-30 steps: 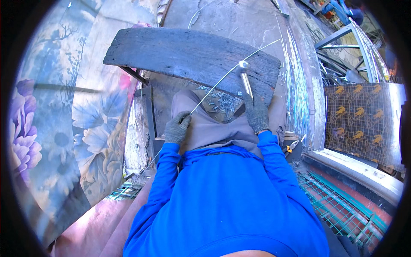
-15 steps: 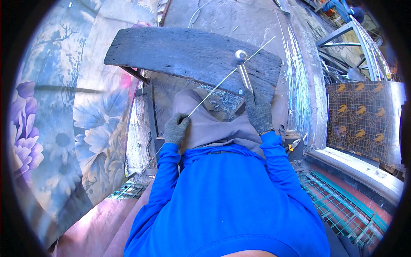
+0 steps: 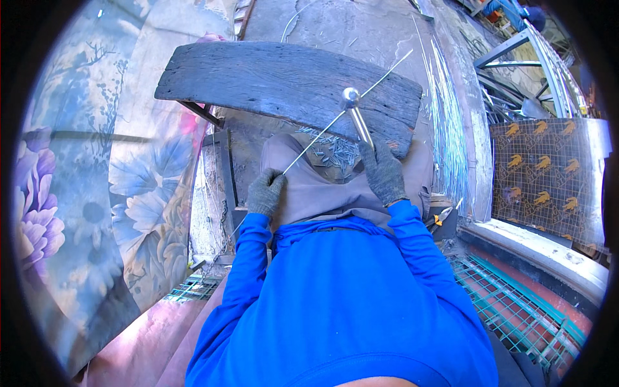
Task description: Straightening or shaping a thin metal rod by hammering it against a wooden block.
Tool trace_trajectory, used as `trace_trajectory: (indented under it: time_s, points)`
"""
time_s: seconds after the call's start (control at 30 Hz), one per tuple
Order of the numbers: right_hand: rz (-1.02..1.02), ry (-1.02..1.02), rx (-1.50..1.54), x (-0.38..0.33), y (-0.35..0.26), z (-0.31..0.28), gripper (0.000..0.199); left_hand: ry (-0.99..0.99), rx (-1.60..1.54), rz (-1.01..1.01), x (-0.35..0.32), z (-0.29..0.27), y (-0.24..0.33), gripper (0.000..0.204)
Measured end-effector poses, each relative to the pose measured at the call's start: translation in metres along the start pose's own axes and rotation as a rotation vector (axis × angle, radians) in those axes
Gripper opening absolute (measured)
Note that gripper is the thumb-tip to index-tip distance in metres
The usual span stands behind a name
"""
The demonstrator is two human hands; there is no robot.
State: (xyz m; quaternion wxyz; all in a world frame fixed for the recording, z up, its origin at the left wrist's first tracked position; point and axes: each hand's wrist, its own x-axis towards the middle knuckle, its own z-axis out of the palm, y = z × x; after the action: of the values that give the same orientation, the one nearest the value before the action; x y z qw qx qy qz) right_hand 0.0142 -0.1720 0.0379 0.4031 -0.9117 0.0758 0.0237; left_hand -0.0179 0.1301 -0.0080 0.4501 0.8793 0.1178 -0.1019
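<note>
The head camera looks steeply down, close over the wooden plank (image 3: pixel 290 80) ahead.

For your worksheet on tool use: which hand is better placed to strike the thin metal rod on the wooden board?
Right. The right hand grips the hammer, whose head sits over the rod on the board. The left hand is busy holding the rod's near end.

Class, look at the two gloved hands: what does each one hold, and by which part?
The left hand grips the thin, straight metal rod at its near end. The right hand holds the shiny steel hammer by the lower end of its handle.
</note>
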Motion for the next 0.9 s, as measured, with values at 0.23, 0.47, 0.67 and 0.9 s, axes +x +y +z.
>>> trace_trajectory:
  time_s: [0.23,0.47,0.67,0.9]
  points:
    - [-0.088,-0.019,0.019,0.011,0.001,-0.003,0.046,-0.024,-0.007,0.017,0.006,0.002,-0.011,0.023]
    - [-0.161,-0.021,-0.217,0.014,0.040,0.017,0.045,0.011,0.003,0.035,0.002,0.008,-0.011,0.022]
    - [-0.219,0.011,-0.116,-0.001,0.044,0.015,0.049,0.047,0.032,0.018,-0.008,-0.006,-0.003,0.023]
    - [0.179,-0.008,0.073,-0.010,0.031,0.000,0.033,-0.029,-0.001,-0.063,-0.011,-0.022,-0.019,0.024]
